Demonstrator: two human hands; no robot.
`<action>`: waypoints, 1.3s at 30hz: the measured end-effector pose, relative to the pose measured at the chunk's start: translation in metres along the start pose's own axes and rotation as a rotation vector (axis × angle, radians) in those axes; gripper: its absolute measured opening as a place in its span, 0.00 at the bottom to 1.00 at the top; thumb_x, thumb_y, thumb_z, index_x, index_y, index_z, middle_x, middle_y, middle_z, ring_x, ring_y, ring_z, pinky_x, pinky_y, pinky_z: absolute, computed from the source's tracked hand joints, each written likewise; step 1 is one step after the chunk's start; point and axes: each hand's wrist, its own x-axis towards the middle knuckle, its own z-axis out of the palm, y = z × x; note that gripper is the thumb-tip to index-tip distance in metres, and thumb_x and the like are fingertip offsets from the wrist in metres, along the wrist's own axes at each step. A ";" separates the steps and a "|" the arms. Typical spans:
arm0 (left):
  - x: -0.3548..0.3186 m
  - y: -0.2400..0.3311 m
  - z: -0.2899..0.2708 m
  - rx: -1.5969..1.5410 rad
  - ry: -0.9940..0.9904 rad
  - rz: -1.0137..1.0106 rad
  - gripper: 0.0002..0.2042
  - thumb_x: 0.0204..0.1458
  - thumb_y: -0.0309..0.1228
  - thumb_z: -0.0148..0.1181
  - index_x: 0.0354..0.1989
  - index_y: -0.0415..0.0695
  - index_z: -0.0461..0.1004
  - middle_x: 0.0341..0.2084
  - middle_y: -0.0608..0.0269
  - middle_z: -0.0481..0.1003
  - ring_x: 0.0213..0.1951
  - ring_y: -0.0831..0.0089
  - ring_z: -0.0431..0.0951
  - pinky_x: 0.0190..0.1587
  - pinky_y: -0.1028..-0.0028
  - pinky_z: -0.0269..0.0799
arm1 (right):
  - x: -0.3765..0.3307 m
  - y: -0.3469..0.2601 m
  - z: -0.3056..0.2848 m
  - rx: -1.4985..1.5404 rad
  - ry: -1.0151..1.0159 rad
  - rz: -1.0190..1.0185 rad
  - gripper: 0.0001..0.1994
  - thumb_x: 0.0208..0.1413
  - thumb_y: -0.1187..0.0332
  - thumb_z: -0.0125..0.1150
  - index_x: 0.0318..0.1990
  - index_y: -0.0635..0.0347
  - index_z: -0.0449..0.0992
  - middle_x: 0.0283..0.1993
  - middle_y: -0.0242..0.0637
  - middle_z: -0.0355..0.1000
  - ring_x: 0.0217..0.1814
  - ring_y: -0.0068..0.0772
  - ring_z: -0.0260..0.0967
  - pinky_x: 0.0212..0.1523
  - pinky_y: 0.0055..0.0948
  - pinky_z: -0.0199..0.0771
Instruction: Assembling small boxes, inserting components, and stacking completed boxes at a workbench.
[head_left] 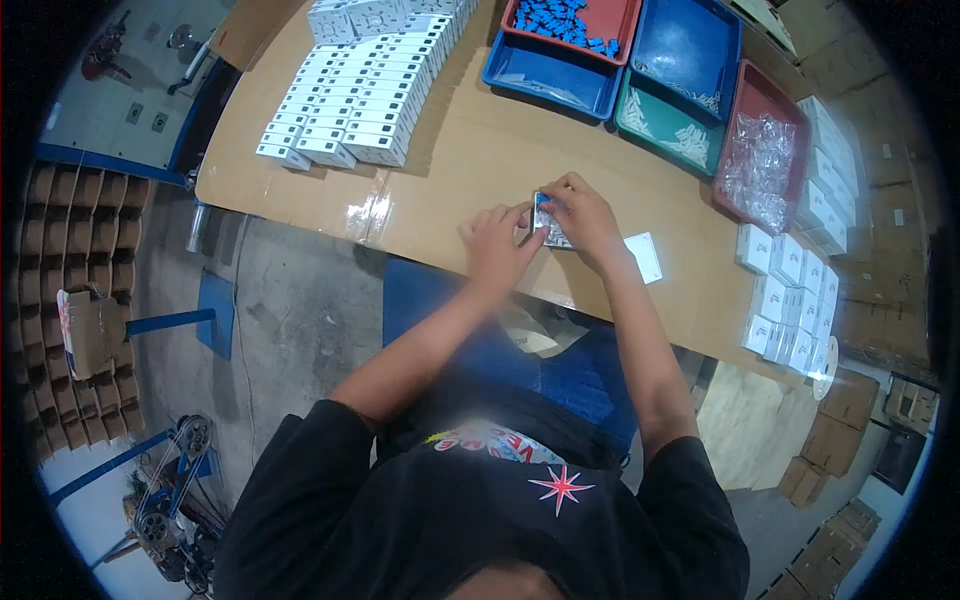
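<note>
On the brown table (440, 215) a small open box (553, 236) lies between my two hands, close to the table's near edge. Its side looks dark, and small light-coloured contents show inside. My left hand (497, 242) grips the box's left side with thumb and fingers. From the right, my right hand (583, 222) reaches over it, fingers closed around a small blue piece (543, 200) at the box's far end. Part of that piece is under my fingers, so its shape is unclear. A flat white card or lid (645, 258) rests beside my right wrist.
Rows of stacked white boxes (350, 100) stand at the far left. Trays hold blue pieces (565, 25), white plugs (690, 140) and clear plastic bags (760, 165); another blue tray (555, 75) sits nearer. More small white boxes (785, 285) are stacked at the right edge.
</note>
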 end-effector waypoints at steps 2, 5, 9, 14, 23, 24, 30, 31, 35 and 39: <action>0.000 0.000 -0.001 0.003 -0.005 -0.004 0.18 0.51 0.42 0.70 0.51 0.57 0.81 0.33 0.73 0.74 0.42 0.70 0.73 0.50 0.62 0.55 | 0.000 -0.001 0.001 -0.005 0.000 0.008 0.09 0.59 0.67 0.64 0.46 0.56 0.83 0.44 0.39 0.74 0.45 0.46 0.77 0.46 0.40 0.77; 0.002 0.001 0.000 -0.012 -0.001 -0.002 0.18 0.51 0.42 0.70 0.51 0.57 0.81 0.33 0.73 0.74 0.42 0.69 0.73 0.50 0.62 0.55 | -0.001 0.007 0.010 0.006 0.049 0.013 0.08 0.58 0.67 0.65 0.42 0.56 0.84 0.44 0.37 0.74 0.46 0.44 0.76 0.45 0.40 0.77; -0.001 -0.001 0.000 0.008 -0.042 -0.013 0.20 0.52 0.44 0.69 0.53 0.57 0.80 0.34 0.72 0.75 0.44 0.68 0.73 0.51 0.61 0.55 | -0.002 -0.004 0.016 -0.198 0.135 -0.012 0.08 0.56 0.68 0.66 0.41 0.52 0.87 0.45 0.33 0.74 0.49 0.39 0.74 0.51 0.41 0.70; -0.002 -0.002 -0.001 0.064 -0.016 0.019 0.23 0.49 0.46 0.72 0.54 0.56 0.80 0.33 0.73 0.74 0.42 0.69 0.73 0.49 0.62 0.55 | -0.008 -0.010 0.008 -0.274 0.078 0.039 0.12 0.55 0.68 0.66 0.47 0.48 0.86 0.47 0.33 0.75 0.50 0.38 0.73 0.57 0.41 0.62; -0.001 0.002 -0.007 -0.025 -0.069 0.056 0.32 0.44 0.51 0.75 0.58 0.54 0.77 0.37 0.70 0.73 0.44 0.68 0.72 0.53 0.61 0.55 | -0.112 0.047 -0.044 -0.321 0.507 0.476 0.25 0.52 0.61 0.72 0.58 0.59 0.77 0.58 0.48 0.71 0.57 0.52 0.71 0.59 0.46 0.71; 0.001 0.001 -0.005 -0.006 -0.073 0.041 0.30 0.46 0.50 0.73 0.58 0.54 0.77 0.37 0.70 0.73 0.44 0.68 0.72 0.53 0.61 0.55 | -0.121 0.043 -0.051 -0.318 0.392 0.634 0.28 0.50 0.59 0.75 0.58 0.60 0.77 0.58 0.49 0.70 0.58 0.53 0.71 0.60 0.46 0.71; 0.005 -0.002 0.004 -0.025 -0.080 -0.112 0.23 0.50 0.45 0.69 0.54 0.53 0.78 0.35 0.72 0.75 0.45 0.69 0.72 0.54 0.61 0.54 | -0.138 0.045 -0.051 -0.198 0.314 0.700 0.29 0.45 0.59 0.80 0.50 0.67 0.75 0.52 0.49 0.72 0.55 0.49 0.73 0.55 0.43 0.74; 0.006 0.000 0.003 -0.007 -0.070 -0.129 0.22 0.50 0.43 0.69 0.53 0.53 0.79 0.35 0.73 0.75 0.45 0.70 0.72 0.53 0.61 0.54 | -0.136 0.043 -0.057 -0.067 0.280 0.712 0.25 0.47 0.60 0.79 0.47 0.67 0.74 0.49 0.46 0.74 0.51 0.44 0.75 0.50 0.41 0.76; 0.005 0.009 0.006 0.028 -0.061 -0.140 0.22 0.48 0.42 0.70 0.53 0.54 0.79 0.35 0.74 0.76 0.44 0.70 0.72 0.53 0.61 0.54 | -0.133 0.069 -0.060 0.512 0.231 0.683 0.15 0.58 0.64 0.71 0.43 0.63 0.72 0.43 0.38 0.77 0.44 0.32 0.78 0.41 0.33 0.81; 0.007 0.009 0.006 -0.034 -0.055 -0.195 0.21 0.44 0.40 0.72 0.49 0.57 0.79 0.34 0.72 0.74 0.45 0.68 0.71 0.52 0.59 0.54 | -0.118 0.033 -0.067 0.936 0.278 0.707 0.12 0.66 0.66 0.61 0.49 0.63 0.71 0.47 0.42 0.77 0.47 0.35 0.79 0.44 0.35 0.85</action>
